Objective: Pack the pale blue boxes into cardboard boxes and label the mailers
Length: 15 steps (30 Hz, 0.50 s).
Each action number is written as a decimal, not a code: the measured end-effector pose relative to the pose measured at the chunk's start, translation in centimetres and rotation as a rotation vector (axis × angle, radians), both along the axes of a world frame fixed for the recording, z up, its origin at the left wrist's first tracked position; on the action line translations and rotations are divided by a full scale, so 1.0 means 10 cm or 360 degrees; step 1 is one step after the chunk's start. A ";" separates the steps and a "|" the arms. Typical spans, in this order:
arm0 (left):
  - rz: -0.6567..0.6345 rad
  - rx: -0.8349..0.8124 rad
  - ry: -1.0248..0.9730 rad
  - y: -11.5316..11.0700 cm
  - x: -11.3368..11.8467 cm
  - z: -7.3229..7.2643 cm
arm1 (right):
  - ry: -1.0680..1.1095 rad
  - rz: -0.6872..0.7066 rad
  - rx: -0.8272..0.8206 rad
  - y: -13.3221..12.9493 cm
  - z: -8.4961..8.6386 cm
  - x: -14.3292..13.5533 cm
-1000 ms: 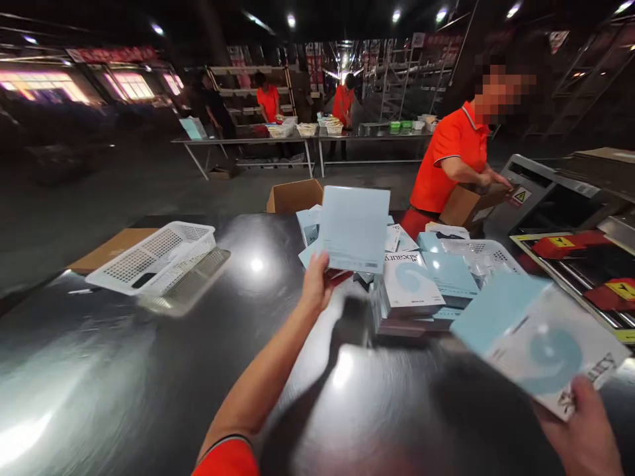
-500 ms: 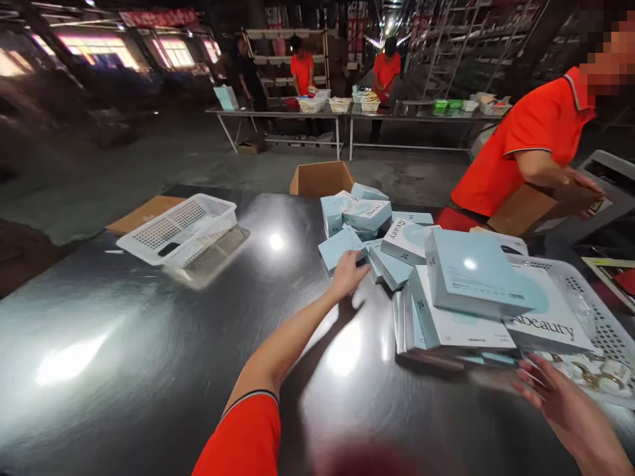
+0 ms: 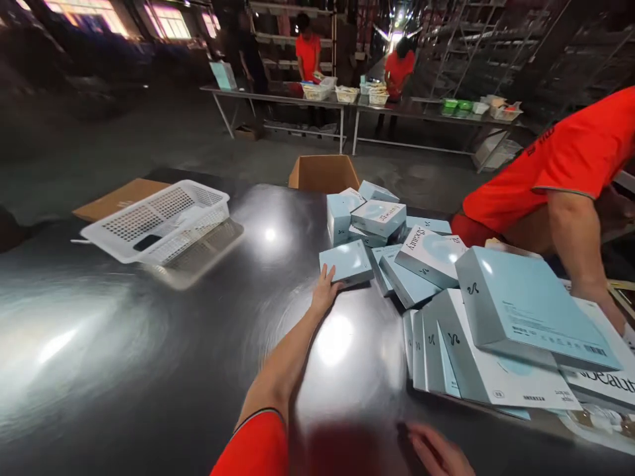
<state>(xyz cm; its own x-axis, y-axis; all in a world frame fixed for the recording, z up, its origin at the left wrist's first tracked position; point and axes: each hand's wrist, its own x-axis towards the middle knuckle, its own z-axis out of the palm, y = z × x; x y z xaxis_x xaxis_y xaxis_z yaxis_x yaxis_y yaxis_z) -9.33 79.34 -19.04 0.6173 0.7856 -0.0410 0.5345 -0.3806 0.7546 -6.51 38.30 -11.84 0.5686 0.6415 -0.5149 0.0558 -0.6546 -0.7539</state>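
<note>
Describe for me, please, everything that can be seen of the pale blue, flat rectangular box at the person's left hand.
The pale blue, flat rectangular box looks like smooth cardboard and appears closed. It lies with its broad blue face up on the dark, shiny tabletop, at the near left of the box pile. The left hand touches its near left corner. Whether it also touches the neighbouring boxes cannot be told.
</note>
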 end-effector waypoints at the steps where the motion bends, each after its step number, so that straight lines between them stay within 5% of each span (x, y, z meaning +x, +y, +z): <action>1: -0.0001 -0.0062 -0.0101 -0.08 -0.20 0.00 | -0.0049 0.0013 0.0107 0.29 0.05 -0.01; 5: -0.0360 -0.0375 -0.0312 -0.35 -1.02 0.02 | -0.0218 -0.0294 0.0432 1.38 -0.02 0.14; 8: -0.0632 -0.0399 -0.0073 -0.21 -1.10 0.26 | -0.0233 -0.0347 0.0304 1.83 -0.34 0.25; 10: -0.0506 -0.0137 0.0066 0.12 -0.72 0.54 | -0.0290 -0.0275 0.0172 1.91 -0.56 0.28; 13: -0.0241 0.0379 0.0110 0.76 0.31 1.00 | -0.0321 -0.0042 0.0040 1.82 -0.74 0.27; 15: 0.0034 0.0501 0.0203 1.10 1.01 1.21 | -0.0254 0.0057 -0.0046 1.71 -0.77 0.22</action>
<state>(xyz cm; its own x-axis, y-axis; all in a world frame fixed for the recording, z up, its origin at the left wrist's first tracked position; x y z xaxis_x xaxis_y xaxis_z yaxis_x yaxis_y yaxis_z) 0.74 90.33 -6.93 0.6062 0.7847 0.1299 0.6273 -0.5720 0.5285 -4.31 55.43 -19.54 0.6216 0.6491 -0.4385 0.1973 -0.6715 -0.7143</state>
